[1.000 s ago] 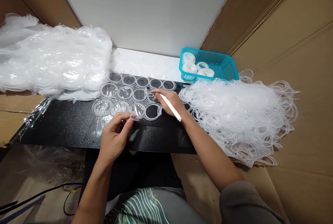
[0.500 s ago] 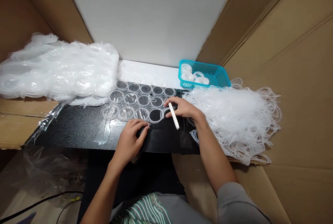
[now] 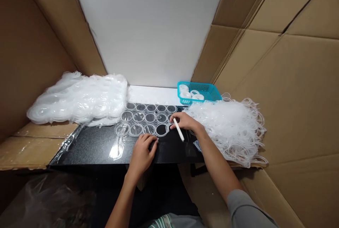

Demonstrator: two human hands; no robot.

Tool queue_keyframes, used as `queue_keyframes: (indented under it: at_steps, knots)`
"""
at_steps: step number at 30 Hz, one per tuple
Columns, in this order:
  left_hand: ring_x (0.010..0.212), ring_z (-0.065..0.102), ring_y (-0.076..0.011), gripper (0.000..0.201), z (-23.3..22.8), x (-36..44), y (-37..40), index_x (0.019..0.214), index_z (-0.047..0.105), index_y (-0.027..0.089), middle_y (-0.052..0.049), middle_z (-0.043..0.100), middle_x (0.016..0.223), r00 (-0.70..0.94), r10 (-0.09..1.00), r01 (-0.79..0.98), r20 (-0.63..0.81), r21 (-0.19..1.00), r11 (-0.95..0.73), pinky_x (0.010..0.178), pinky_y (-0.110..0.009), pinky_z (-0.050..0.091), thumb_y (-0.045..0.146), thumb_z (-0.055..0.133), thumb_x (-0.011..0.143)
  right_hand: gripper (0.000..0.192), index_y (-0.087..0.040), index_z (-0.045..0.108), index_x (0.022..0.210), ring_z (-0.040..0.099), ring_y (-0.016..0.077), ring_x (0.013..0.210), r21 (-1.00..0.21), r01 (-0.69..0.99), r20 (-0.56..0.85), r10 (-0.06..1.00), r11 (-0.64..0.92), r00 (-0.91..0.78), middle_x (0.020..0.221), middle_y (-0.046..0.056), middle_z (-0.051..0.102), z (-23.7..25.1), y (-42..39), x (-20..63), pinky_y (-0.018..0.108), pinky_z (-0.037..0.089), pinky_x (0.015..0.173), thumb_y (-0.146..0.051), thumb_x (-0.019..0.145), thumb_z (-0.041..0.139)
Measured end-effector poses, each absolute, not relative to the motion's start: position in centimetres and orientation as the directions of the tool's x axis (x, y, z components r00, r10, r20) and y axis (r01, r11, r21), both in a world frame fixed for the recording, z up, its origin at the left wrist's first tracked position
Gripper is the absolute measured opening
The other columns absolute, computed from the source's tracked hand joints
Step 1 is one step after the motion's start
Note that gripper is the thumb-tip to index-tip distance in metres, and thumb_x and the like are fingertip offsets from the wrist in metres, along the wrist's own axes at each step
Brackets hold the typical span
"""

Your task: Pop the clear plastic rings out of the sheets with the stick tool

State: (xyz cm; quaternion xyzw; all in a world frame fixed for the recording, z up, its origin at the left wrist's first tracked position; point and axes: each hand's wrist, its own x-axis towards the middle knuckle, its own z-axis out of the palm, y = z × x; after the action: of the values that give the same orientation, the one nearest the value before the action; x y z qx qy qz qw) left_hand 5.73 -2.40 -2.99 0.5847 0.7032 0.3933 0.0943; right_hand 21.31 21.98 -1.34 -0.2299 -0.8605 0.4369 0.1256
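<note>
A clear plastic sheet with rows of rings (image 3: pixel 137 117) lies flat on the black work surface (image 3: pixel 90 143). My right hand (image 3: pixel 185 121) is closed on a slim white stick (image 3: pixel 179 130), which slants down toward me. Its thumb and fingertips are at the sheet's right edge. My left hand (image 3: pixel 144 150) rests at the sheet's front edge, with fingers curled and thumb and forefinger close together. A tiny pale bit shows at those fingertips, too small to name. One round opening (image 3: pixel 162 129) in the front row, between the hands, shows plain black.
A thick pile of clear ringed sheets (image 3: pixel 84 99) stands at the left. To the right lies a heap of cut-out sheet scraps (image 3: pixel 227 125). Behind it is a turquoise basket (image 3: pixel 212 95) with several white rings (image 3: pixel 185 95). Cardboard walls (image 3: pixel 291 97) enclose the place.
The view has tilted up, so the whole scene sits lower and smaller. Both hands keep nearly the same places on the sheet, and the white stick stays in my right hand.
</note>
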Motion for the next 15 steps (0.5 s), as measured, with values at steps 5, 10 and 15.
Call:
queue_keyframes:
  at_steps: [5,10,15]
  knots:
    - [0.107,0.062,-0.026,0.017,-3.0,5.5,-2.5,0.101,0.07,0.025,-0.005,0.072,0.107,-0.281,0.9,0.755,0.333,0.655,-0.006,0.099,-0.045,0.05,0.027,0.053,0.1,0.015,-0.015,0.079,0.089,0.06,0.0161,0.074,-0.748,0.299,0.016,0.465,0.593,-0.885,0.084,0.004,0.074,-0.7,22.2,20.7,0.027,0.044,0.07,-0.027,0.084,0.072]
    - [0.107,0.062,-0.028,0.019,-3.0,5.2,-2.5,0.098,0.07,0.025,-0.007,0.072,0.108,-0.281,0.901,0.748,0.331,0.664,-0.01,0.1,-0.048,0.05,0.029,0.052,0.098,0.023,-0.014,0.078,0.097,0.064,0.0182,0.076,-0.611,0.309,-0.013,0.382,0.729,-0.924,0.087,0.006,0.077,2.3,23.1,20.2,0.027,0.048,0.07,-0.03,0.096,0.063]
    - [0.106,0.062,-0.0288,0.02,-3.2,4.9,-2.4,0.095,0.071,0.026,-0.007,0.072,0.106,-0.293,0.894,0.734,0.34,0.679,-0.018,0.097,-0.048,0.05,0.032,0.053,0.097,0.019,-0.016,0.077,0.104,0.068,0.0202,0.094,-0.496,0.311,0.085,0.402,0.811,-0.912,0.105,0.009,0.078,5.0,23.1,18.8,0.03,0.05,0.085,-0.021,0.099,0.059]
